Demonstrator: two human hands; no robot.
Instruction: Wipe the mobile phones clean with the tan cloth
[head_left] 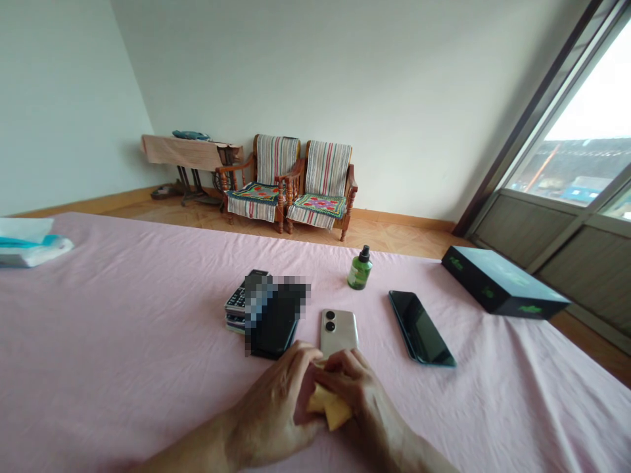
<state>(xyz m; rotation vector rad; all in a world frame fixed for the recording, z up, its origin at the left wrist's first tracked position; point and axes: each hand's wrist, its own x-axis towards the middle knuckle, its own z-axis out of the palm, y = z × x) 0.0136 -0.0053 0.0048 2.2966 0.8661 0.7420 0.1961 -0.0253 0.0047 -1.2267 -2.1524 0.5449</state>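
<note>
A small yellow cloth is bunched up between my two hands at the near side of the pink sheet. My right hand closes over it from the right, fingers bent across its top. From the left, my left hand curls round with fingertips and thumb meeting the cloth's edges, though the exact contact is partly hidden. Just beyond my fingers lies a light-coloured smartphone, back up, showing two round black camera lenses. Its lower end is covered by my hands.
Left of the phone are a dark, partly pixelated flat device and a stacked keypad phone. A green spray bottle stands behind. A black tablet and black box lie right; a tissue pack far left.
</note>
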